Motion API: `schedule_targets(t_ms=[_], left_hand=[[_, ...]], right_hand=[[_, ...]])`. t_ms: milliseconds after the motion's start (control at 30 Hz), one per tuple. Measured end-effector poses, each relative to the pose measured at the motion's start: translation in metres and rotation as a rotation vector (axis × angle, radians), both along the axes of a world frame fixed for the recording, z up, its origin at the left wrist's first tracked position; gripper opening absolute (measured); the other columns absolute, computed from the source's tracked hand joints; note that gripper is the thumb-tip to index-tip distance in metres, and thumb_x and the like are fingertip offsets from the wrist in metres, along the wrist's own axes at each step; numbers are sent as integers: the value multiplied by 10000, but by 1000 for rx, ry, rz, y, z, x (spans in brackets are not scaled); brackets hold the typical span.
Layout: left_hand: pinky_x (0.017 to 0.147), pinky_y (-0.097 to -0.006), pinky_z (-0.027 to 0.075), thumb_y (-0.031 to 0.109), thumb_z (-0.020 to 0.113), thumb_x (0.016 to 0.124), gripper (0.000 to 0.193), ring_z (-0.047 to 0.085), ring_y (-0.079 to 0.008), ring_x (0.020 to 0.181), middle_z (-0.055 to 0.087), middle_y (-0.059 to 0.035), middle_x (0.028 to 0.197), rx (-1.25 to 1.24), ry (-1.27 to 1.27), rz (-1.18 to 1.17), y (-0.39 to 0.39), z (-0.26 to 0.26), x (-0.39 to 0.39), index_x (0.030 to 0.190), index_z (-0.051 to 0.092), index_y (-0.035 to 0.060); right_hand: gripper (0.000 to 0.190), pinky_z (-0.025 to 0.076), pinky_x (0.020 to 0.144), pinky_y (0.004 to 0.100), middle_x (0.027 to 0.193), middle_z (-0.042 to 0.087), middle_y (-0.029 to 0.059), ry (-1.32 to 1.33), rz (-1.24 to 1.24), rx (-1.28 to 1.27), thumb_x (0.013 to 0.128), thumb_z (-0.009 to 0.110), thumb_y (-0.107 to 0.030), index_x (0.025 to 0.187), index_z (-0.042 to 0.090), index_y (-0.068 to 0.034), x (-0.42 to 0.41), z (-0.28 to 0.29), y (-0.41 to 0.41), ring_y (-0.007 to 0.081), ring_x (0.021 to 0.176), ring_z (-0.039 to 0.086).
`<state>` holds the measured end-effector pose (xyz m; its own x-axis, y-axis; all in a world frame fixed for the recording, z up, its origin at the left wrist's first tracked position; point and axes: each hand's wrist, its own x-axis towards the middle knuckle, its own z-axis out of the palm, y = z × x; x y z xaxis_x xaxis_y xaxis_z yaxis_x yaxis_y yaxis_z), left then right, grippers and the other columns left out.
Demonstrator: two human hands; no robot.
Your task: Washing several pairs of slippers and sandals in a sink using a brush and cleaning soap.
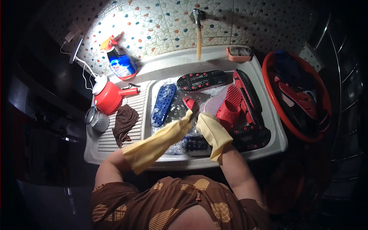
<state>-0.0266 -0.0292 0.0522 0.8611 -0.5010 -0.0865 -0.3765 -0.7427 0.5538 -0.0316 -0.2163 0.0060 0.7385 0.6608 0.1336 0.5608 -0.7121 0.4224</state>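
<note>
Both my hands wear long yellow rubber gloves and reach into the soapy water of a laundry sink (281,143). My left hand (187,120) is beside a red slipper (189,103), part of which shows above the water; its grip is blurred. Close on the right, my right hand (205,120) has its fingers hidden below the surface. A blue slipper (164,105) lies to the left, a black-soled slipper (201,81) behind. To the right are a red slipper (228,110), a pale purple sole (214,100) and further black-and-red slippers (250,100).
On the left stand a spray bottle (123,66), a red dipper (107,97), a grey cup (99,122) and a brown cloth (125,123) on the ribbed board. A tap (197,20) with a hose hangs behind, near a soap dish (239,54). Right is a red basin (268,83) of footwear.
</note>
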Motion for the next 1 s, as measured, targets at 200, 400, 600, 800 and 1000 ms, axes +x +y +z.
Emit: schedule_targets(t_ms=[200, 400, 600, 800, 1000], left_hand=[[742, -484, 469, 334, 402, 974, 377, 638, -403, 773, 635, -239, 847, 122, 117, 186, -26, 29, 20, 1333, 450, 226], [733, -459, 455, 462, 340, 975, 422, 622, -365, 833, 632, -204, 959, 192, -51, 470, 11, -55, 93, 1194, 517, 148], [1126, -254, 223, 144, 402, 964, 497, 335, -201, 1358, 394, -213, 1426, -495, 292, 43, 39, -77, 21, 1417, 305, -36], [725, -441, 487, 295, 439, 935, 512, 639, -399, 811, 638, -241, 941, 201, 122, 192, -21, 23, 34, 1413, 347, 137], [726, -464, 477, 313, 425, 933, 556, 641, -388, 849, 643, -234, 958, 192, 16, 304, -26, -10, 66, 1449, 284, 166]], right_hand=[[192, 552, 697, 292, 1002, 702, -36, 958, 8, -568, 803, 668, -146, 985, 721, -169, 56, -29, 12, 141, 932, 661], [137, 426, 407, 360, 491, 567, 91, 809, -246, 108, 606, 717, -17, 538, 639, -106, 25, 19, 20, 237, 430, 550], [99, 450, 473, 353, 589, 587, 60, 907, -76, 196, 614, 736, -82, 630, 654, -136, 47, -31, 23, 221, 528, 553], [233, 548, 783, 347, 1051, 682, -51, 1274, -405, -406, 845, 645, -218, 1070, 701, -238, 71, -49, 24, 169, 1020, 632], [257, 541, 801, 323, 1084, 671, -52, 1002, -451, -194, 826, 668, -195, 1077, 696, -243, 30, 47, 14, 172, 1018, 630]])
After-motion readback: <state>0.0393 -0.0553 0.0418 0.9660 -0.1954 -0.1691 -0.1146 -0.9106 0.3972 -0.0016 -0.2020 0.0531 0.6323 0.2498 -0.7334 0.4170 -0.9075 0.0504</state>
